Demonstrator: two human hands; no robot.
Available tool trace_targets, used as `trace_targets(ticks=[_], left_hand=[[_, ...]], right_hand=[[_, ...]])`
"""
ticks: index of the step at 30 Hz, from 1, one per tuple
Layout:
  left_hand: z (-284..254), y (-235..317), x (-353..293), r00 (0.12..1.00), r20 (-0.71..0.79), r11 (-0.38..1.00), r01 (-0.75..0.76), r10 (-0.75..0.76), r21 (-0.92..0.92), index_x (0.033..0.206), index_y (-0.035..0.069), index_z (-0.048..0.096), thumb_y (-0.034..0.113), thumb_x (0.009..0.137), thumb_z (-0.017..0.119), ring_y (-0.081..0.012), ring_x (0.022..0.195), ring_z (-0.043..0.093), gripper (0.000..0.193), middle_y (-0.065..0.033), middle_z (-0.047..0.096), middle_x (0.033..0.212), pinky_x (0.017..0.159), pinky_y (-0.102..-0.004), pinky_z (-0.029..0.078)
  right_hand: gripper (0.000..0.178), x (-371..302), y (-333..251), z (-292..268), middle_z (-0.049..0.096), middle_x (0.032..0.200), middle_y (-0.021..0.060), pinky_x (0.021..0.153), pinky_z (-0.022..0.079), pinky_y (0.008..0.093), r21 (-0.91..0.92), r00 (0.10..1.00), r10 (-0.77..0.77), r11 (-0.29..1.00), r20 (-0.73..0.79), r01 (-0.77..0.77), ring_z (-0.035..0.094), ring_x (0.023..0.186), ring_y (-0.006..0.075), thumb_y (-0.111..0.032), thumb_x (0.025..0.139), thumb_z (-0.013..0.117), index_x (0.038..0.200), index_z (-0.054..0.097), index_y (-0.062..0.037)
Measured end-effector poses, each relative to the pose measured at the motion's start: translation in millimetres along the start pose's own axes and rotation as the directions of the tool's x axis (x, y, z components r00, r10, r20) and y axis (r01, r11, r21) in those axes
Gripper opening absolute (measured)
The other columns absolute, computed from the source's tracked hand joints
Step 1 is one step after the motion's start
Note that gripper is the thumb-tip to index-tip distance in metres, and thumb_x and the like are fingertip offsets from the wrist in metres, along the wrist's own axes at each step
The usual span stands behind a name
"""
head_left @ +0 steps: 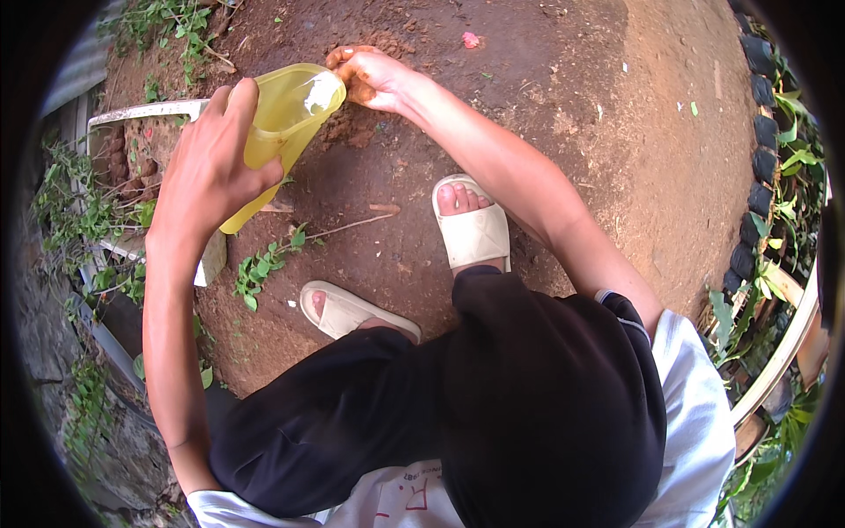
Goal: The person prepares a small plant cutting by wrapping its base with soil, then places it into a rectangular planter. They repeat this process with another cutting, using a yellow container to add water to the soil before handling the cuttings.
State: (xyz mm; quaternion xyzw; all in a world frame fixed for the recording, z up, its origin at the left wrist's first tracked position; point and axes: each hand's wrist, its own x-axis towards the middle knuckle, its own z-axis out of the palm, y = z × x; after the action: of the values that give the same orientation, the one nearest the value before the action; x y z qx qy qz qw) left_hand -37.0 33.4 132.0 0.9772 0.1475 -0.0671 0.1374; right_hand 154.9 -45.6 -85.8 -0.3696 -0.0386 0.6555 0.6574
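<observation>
My left hand (211, 167) is wrapped round a translucent yellow plastic pitcher (295, 132), tilted with its mouth toward my right hand. Something pale and shiny, perhaps water or glare, shows inside near the lip. My right hand (370, 79) is at that lip, its fingers loosely curled and apart, stained with reddish-brown mud. No object shows in it, though the pitcher's edge partly hides the fingertips. Below both hands lies damp reddish-brown soil (352, 132), with a loose wet clump under the right hand.
A pale frame (150, 112) and weeds (88, 207) border the left side. A leafy sprig (255, 273) and a thin stick (356, 224) lie near my sandals (471, 233). Dark rounded edging (764, 132) and plants line the right. A pink petal (471, 40) lies on the far soil.
</observation>
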Motion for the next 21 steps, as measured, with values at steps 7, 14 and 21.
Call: trace_targets(ticks=[7, 14, 21], left_hand=[[-0.4, 0.0, 0.7, 1.0, -0.017, 1.0, -0.008, 0.008, 0.0, 0.123, 0.005, 0.04, 0.013, 0.068, 0.079, -0.0432, 0.101, 0.056, 0.067, -0.0215, 0.055, 0.108, 0.084, -0.0497, 0.046], [0.3, 1.4, 1.4, 0.998, -0.058, 1.0, -0.02, 0.02, -0.002, 0.122, 0.006, 0.041, 0.014, 0.068, 0.079, -0.0436, 0.097, 0.056, 0.067, -0.0215, 0.056, 0.105, 0.082, -0.0498, 0.047], [-1.7, 3.3, 1.7, 1.0, 0.025, 0.999, 0.013, -0.014, 0.029, 0.121, 0.002, 0.04, 0.01, 0.068, 0.075, -0.0461, 0.1, 0.058, 0.064, -0.0234, 0.056, 0.112, 0.084, -0.0504, 0.048]], right_hand=[[0.023, -4.0, -3.2, 20.7, 0.06, 0.071, 0.0076, 0.045, 0.039, 0.0282, -0.199, 0.971, -0.168, 0.971, -0.169, 0.134, 0.052, 0.052, 0.0168, 0.014, 0.072, 0.043, 0.076, 0.062, 0.0013], [0.022, -1.8, 1.1, 34.4, 0.066, 0.074, 0.0128, 0.049, 0.052, 0.0285, -0.206, 0.97, -0.1, 0.977, -0.222, 0.054, 0.064, 0.062, 0.0192, 0.005, 0.089, 0.049, 0.078, 0.067, 0.0014], [0.017, -2.4, 6.7, 26.5, 0.065, 0.08, 0.0128, 0.057, 0.06, 0.0336, 0.02, 0.978, -0.015, 1.0, -0.206, 0.019, 0.066, 0.063, 0.0214, 0.008, 0.087, 0.046, 0.085, 0.063, 0.0047]])
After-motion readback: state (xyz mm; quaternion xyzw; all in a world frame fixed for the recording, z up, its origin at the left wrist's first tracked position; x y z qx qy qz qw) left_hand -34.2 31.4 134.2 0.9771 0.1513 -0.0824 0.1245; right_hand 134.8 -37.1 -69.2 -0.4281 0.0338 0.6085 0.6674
